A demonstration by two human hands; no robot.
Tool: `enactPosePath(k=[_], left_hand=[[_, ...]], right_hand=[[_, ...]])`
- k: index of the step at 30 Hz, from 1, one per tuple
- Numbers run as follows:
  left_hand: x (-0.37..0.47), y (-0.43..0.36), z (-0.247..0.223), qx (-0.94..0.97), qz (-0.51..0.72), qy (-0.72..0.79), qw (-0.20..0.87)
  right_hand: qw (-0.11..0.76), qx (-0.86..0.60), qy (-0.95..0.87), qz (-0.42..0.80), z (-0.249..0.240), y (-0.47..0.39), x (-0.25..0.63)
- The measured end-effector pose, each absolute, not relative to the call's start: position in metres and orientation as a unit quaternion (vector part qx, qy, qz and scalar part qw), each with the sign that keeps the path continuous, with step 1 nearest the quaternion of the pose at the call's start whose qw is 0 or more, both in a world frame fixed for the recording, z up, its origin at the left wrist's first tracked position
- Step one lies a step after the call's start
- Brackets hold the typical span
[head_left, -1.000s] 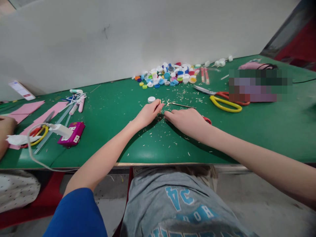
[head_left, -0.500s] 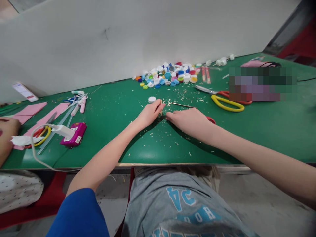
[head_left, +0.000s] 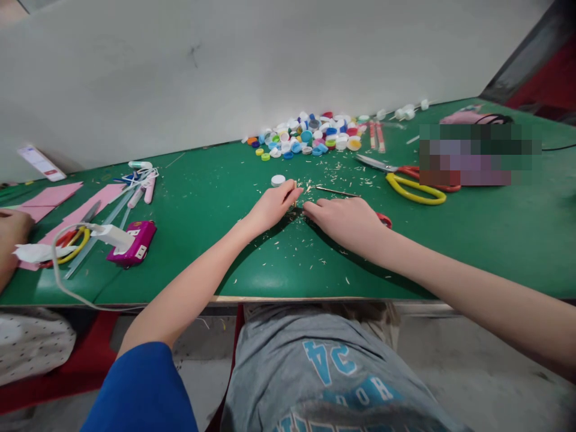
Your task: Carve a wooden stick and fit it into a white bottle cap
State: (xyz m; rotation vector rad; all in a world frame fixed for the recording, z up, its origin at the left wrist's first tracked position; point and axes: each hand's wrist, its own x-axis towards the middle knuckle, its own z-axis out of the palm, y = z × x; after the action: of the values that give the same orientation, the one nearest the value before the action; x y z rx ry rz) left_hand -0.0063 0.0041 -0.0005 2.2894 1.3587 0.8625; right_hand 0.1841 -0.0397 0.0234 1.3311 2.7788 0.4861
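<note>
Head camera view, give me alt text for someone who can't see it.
Two bare hands, left and right, work close together over pale shavings on a green table. Beyond them lies a pile of colourful plastic caps; red-and-yellow-handled metal scissors lie to the right.

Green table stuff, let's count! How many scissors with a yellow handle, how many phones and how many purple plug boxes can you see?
Yellow-handled scissors: 2
Phone: 1
Purple plug box: 1
Total: 4
</note>
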Motion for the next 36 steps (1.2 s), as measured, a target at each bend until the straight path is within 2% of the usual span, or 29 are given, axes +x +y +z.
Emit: enactPosePath(k=[17, 36], left_hand=[[-0.005, 0.002, 0.001, 0.803, 0.31, 0.478, 0.176], [-0.005, 0.003, 0.0, 0.804, 0.31, 0.478, 0.17]], right_hand=[[0.053, 0.444, 0.882, 0.147, 0.029, -0.047, 0.177], [0.059, 0.453, 0.88, 0.133, 0.036, -0.05, 0.18]])
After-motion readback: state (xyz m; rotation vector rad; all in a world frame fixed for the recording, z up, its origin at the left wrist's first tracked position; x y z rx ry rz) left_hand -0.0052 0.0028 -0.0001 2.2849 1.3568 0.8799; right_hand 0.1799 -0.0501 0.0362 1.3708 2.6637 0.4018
